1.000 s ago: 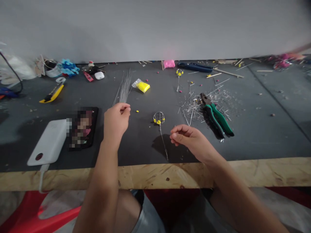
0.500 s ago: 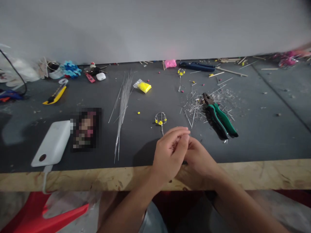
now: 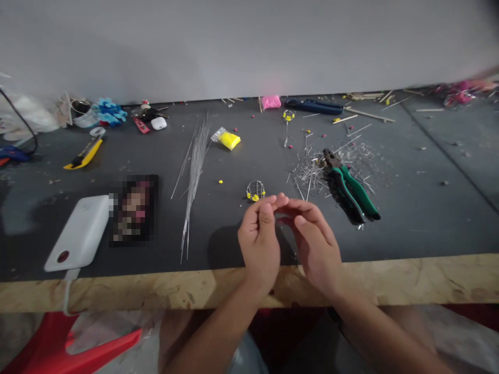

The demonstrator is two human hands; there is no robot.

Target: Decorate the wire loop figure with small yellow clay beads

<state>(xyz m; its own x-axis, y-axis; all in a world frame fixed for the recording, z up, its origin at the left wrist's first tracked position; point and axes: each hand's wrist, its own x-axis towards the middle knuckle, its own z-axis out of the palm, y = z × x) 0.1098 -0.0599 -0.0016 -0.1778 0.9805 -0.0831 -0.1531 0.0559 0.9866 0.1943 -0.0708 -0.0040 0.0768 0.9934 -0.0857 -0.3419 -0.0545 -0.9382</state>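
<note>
Left hand (image 3: 259, 241) and right hand (image 3: 317, 249) come fingertip to fingertip in the head view, both loosely curled; can't tell what's pinched. Just beyond, one yellow-beaded wire loop (image 3: 255, 197) looks formed, another loop (image 3: 288, 116) farther back; straight wires (image 3: 198, 156) lie unworked.

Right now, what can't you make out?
All in the head view:
Anything pinched in the left hand or right hand: fingers would hide it.
What lies just below the beaded wire loop: left hand covers it.
Phone screen: pixelated.
Blue tool: cut off by left edge.
Pink bundle: blurred.
</note>
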